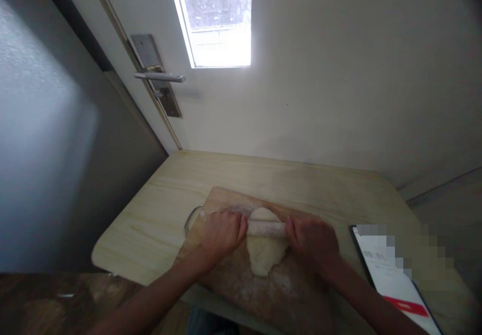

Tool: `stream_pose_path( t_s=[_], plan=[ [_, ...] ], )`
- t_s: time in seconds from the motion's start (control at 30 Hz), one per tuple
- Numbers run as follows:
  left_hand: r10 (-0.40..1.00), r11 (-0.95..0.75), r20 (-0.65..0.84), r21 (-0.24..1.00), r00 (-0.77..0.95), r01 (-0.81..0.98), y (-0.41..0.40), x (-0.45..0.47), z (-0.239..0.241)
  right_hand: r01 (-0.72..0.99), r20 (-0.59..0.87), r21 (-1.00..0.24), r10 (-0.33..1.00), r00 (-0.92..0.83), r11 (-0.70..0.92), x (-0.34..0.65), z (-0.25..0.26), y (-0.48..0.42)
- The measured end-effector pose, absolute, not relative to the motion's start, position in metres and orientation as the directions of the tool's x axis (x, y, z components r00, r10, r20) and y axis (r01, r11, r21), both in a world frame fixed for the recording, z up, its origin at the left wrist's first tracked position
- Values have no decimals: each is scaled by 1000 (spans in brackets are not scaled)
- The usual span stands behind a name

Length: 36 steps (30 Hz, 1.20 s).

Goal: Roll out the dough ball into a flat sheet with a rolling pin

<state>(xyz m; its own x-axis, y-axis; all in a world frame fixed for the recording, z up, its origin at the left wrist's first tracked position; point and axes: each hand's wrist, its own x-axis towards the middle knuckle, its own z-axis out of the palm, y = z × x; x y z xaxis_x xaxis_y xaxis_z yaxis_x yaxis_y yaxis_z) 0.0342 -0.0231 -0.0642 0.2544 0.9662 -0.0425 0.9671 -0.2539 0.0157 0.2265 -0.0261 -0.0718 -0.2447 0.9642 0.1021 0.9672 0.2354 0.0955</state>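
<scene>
A pale, flattened piece of dough lies on a floured wooden cutting board. Across its upper part rests a rolling pin, its bare middle showing between my hands. My left hand is closed around the pin's left end. Around the right end, the fingers of my right hand are wrapped in the same way. The ends of the pin are hidden inside my fists. Loose flour is scattered on the board below the dough and near my left hand.
The board lies on a light wooden table with rounded corners. A metal handle sticks out at the board's left. To the right lies a phone-like device, partly blurred out. Behind stands a white door with a lever handle.
</scene>
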Motion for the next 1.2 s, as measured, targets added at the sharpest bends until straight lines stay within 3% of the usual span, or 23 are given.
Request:
stream_pose_path(
  t_s=[0.23, 0.37, 0.5, 0.63, 0.77, 0.87, 1.07, 1.2],
  plan=[
    [935, -273, -208, 89, 286, 958, 10, 31, -62, 871, -201, 122, 872, -447, 475, 228, -49, 6],
    [906, -255, -304, 163, 295, 953, 19, 30, -58, 874, -265, 102, 860, -436, 475, 228, -48, 15],
    [958, -235, -148, 73, 244, 969, 3, 36, -60, 940, -110, 123, 945, -307, 320, 223, -51, 0],
    [976, -218, 6, 10, 218, 976, -21, 38, -64, 987, 105, 53, 982, -158, 153, 222, -62, -25],
    [954, -294, 66, -3, 293, 956, -33, 34, -67, 980, 279, 15, 940, -196, 199, 226, -76, -40],
    [949, -311, 63, 1, 310, 950, -33, 33, -66, 971, 312, 24, 922, -232, 236, 228, -82, -41],
    [964, -256, -63, 26, 257, 966, -12, 34, -65, 977, 47, 96, 980, -195, 190, 225, -66, -20],
    [955, -267, -120, 58, 273, 962, 7, 33, -69, 934, -139, 136, 940, -312, 330, 226, -55, 0]
  ],
)
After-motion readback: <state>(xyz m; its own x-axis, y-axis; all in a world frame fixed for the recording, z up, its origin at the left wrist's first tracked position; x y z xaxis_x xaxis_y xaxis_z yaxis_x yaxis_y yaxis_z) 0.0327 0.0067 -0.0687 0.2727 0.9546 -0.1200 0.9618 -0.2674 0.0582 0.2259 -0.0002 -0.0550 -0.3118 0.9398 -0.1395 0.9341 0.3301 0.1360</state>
